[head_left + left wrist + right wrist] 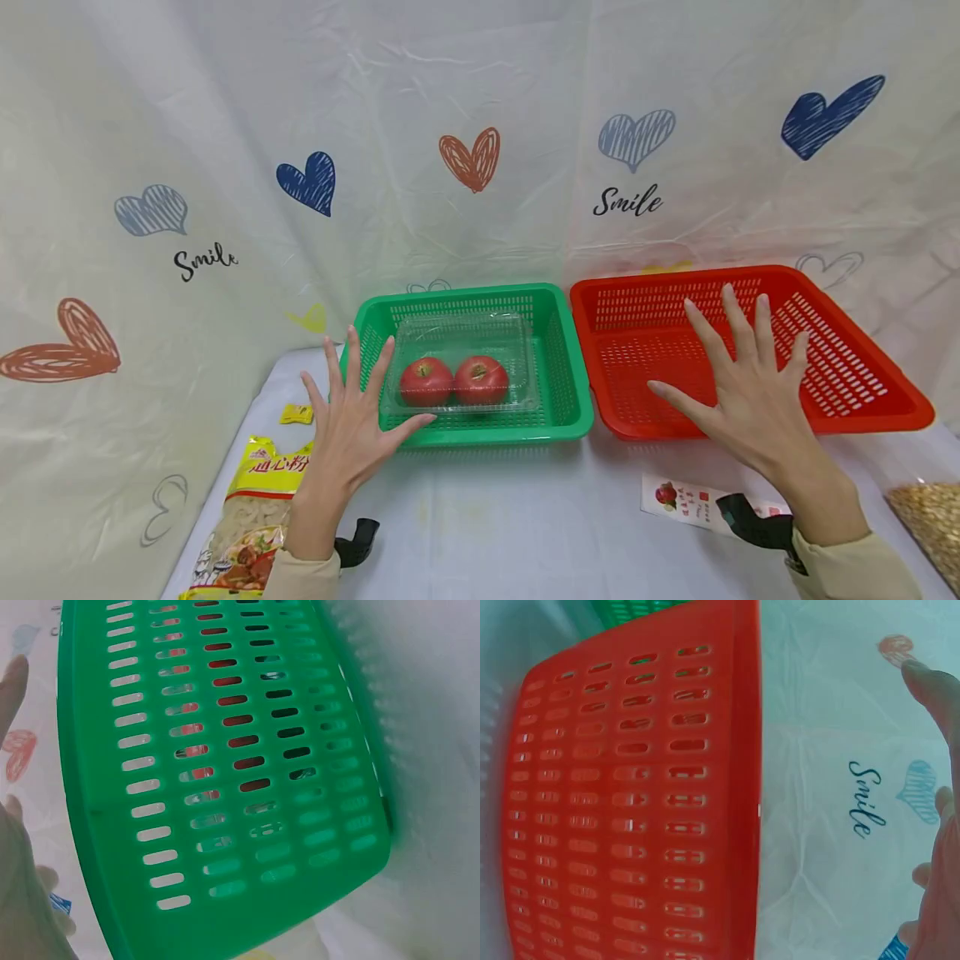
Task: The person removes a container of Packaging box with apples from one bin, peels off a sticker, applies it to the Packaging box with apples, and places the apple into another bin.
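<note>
Neither grip held anything: left hand [347, 421] spread flat before the green basket [558, 398], right hand [738, 390] spread over the red basket [862, 400]. Tomato box [459, 364] sat inside the green one. Risk, as judged: light baskets could skid on the worktop [510, 517] if bumped.

1. The head view looks forward and down from above the worktop [525, 517], taking in the green basket [558, 367] and the red basket [862, 375] side by side.
2. The left wrist view sits very close to the green basket's [225, 825] slotted outer wall.
3. The right wrist view sits close against the red basket's [630, 825] wall, the green basket's rim [630, 609] showing at the frame top.
</note>
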`<state>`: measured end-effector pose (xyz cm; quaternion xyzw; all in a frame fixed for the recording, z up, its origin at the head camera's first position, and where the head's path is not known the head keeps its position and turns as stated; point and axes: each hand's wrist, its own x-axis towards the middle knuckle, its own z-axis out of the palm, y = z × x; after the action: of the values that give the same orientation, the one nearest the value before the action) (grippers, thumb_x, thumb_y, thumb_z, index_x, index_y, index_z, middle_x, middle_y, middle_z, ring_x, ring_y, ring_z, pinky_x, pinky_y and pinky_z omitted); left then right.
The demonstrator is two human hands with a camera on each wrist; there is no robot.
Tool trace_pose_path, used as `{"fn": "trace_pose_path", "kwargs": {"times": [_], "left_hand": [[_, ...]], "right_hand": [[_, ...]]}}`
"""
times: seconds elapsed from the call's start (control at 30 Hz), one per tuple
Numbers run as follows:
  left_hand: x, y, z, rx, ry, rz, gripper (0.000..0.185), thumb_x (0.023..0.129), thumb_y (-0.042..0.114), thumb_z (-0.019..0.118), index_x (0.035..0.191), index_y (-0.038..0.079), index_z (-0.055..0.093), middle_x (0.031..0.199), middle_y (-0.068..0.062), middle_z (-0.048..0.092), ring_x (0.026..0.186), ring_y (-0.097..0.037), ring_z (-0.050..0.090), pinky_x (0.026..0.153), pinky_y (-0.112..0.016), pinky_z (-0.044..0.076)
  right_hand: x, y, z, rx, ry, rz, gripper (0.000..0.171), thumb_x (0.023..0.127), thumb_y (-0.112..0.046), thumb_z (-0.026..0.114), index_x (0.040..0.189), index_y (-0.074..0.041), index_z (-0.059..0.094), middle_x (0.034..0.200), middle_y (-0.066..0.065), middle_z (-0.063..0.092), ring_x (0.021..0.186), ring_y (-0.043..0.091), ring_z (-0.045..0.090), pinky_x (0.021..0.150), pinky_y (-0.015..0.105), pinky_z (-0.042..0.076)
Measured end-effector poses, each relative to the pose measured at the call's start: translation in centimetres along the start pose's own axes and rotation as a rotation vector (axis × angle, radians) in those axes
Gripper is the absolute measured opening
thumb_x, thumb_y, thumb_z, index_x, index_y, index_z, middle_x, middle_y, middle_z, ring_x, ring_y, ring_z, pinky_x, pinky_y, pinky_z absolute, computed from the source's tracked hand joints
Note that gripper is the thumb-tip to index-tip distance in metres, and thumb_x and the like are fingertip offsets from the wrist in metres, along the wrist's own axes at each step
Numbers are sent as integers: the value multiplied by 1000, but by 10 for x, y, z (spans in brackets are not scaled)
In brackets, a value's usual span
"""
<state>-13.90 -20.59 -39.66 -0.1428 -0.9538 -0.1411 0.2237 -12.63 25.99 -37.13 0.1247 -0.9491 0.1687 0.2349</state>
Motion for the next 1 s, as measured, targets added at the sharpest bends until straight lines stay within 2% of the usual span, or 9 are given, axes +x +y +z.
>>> {"fn": "trace_pose_path", "kwargs": {"times": [0.13,0.27,0.33,0.43,0.57,0.67,0.73,0.83,1.0], "left_hand": [[-2,-3,1,-55,-5,49,102,88,91,41,169,33,17,176,-7,-4,159,-45,-3,117,-78,10],[-7,-7,3,-136,42,93,96,92,84,46,167,27,27,174,-10,16,157,-41,19,117,-75,20],[-10,-9,5,-173,84,100,94,93,81,49,165,23,33,169,-13,30,153,-39,30,117,-75,22],[-14,-15,7,-221,151,89,90,94,77,55,159,16,44,158,-16,45,143,-39,43,117,-74,23],[-21,-24,8,-241,208,38,85,90,69,69,152,13,53,150,-20,51,134,-42,48,112,-70,34],[-26,-30,8,-219,206,-15,85,84,57,82,151,11,53,149,-23,49,130,-44,48,104,-65,42],[-28,-33,9,-213,184,-55,87,81,47,88,151,9,53,150,-25,46,130,-44,46,101,-64,45],[-31,-34,12,-231,143,-128,89,78,41,91,150,8,51,151,-26,42,132,-43,42,97,-65,47],[-34,-34,15,-317,117,-245,89,78,37,92,150,7,49,155,-24,34,140,-42,33,104,-68,43]], "right_hand": [[2,-9,1,-6,-16,7,105,86,-60,71,169,-28,16,175,15,0,158,47,-8,111,82,-13],[4,-29,5,24,-43,-6,104,86,-53,75,169,-27,18,174,17,4,157,50,-5,111,82,-11],[6,-39,7,75,-51,-27,103,86,-50,77,168,-26,20,173,18,8,157,51,-1,113,81,-8],[11,-54,6,231,-79,-43,98,88,-39,80,167,-26,24,173,15,14,158,47,6,116,81,3],[25,-70,0,473,-172,-42,90,94,-28,79,166,-24,26,172,8,21,156,38,19,111,80,27],[39,-80,-1,566,-248,-53,86,97,-27,76,166,-23,25,169,5,25,154,33,24,109,76,35],[48,-87,-1,590,-283,-70,84,98,-28,75,166,-23,25,168,4,27,153,31,26,111,73,35],[59,-99,1,600,-320,-104,82,99,-31,74,165,-23,26,167,4,28,152,29,27,114,69,35],[75,-121,7,582,-351,-180,81,98,-34,75,163,-22,29,164,5,29,150,28,31,113,62,41]]}}
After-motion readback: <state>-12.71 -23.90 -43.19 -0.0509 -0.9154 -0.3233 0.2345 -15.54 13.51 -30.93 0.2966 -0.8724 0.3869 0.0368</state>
